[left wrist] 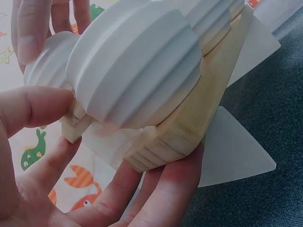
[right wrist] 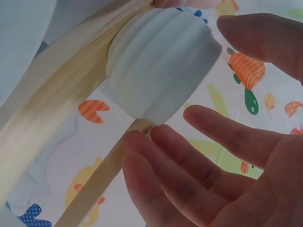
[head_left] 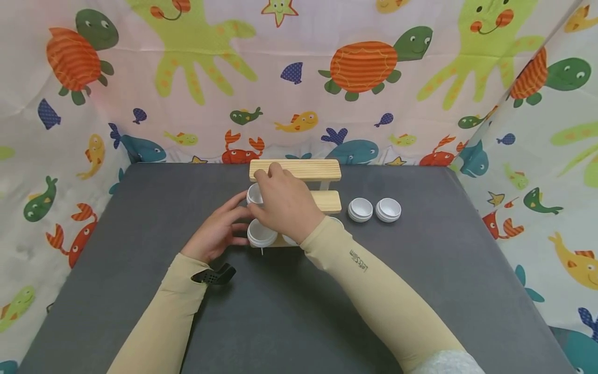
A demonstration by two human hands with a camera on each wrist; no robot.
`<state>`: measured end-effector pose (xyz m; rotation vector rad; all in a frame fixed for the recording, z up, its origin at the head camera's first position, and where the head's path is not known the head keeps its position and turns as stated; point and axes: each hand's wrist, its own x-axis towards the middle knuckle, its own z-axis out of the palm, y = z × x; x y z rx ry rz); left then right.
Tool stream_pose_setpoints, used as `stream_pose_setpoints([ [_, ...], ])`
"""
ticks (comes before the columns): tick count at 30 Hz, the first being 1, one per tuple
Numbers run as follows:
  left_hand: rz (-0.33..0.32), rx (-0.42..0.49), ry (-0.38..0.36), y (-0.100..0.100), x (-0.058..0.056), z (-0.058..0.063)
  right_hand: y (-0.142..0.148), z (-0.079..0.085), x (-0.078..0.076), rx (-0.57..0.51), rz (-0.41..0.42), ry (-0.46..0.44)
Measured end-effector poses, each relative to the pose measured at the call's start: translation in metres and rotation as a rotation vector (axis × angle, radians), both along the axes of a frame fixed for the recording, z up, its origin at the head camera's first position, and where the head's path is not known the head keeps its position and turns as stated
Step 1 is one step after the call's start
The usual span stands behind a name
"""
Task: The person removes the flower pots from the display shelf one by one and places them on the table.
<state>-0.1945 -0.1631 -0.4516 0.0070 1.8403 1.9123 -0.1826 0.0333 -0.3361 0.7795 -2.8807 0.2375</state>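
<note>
A three-tier wooden stand (head_left: 327,201) with pale translucent supports holds ribbed white cups. At its left end, my left hand (head_left: 212,232) grips the stand, with thumb and index finger about the end of the middle shelf (left wrist: 73,127) and other fingers against the lower shelf (left wrist: 161,151). My right hand (head_left: 287,200) reaches over the middle tier, fingers spread around a white cup (right wrist: 161,61) there. Its thumb stands slightly off the cup; two fingertips lie close to the cup's far side. A larger-looking white cup (head_left: 261,232) sits at the lower shelf's left end.
Two small white cups, a left one (head_left: 360,209) and a right one (head_left: 388,209), stand on the dark grey table (head_left: 299,311) right of the stand. The bare top shelf (head_left: 303,167) is near the patterned curtain (head_left: 299,62). Other lower-shelf cups are partly hidden by the right arm.
</note>
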Motion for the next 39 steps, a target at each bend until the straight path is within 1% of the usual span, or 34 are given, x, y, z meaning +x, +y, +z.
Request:
stream_pose_setpoints([
  [4, -0.006, 0.001, 0.014, 0.001, 0.000, 0.001, -0.002, 0.000, -0.001, -0.022, 0.000, -0.014],
  [9, -0.015, 0.011, 0.024, 0.003, 0.000, 0.001, -0.004, 0.000, -0.003, -0.021, -0.002, -0.034],
  [21, -0.013, 0.010, 0.003, 0.008, -0.003, 0.000, 0.000, 0.000, -0.004, -0.005, -0.006, -0.077],
  [26, -0.015, 0.005, -0.010, 0.007, -0.004, -0.001, 0.010, 0.000, -0.002, -0.028, -0.010, -0.075],
  [31, -0.011, -0.010, -0.021, 0.005, -0.003, -0.002, 0.025, 0.001, 0.003, -0.066, -0.022, -0.052],
  [39, -0.012, -0.009, -0.011, 0.002, -0.002, -0.003, 0.053, 0.002, 0.009, -0.107, -0.058, -0.033],
])
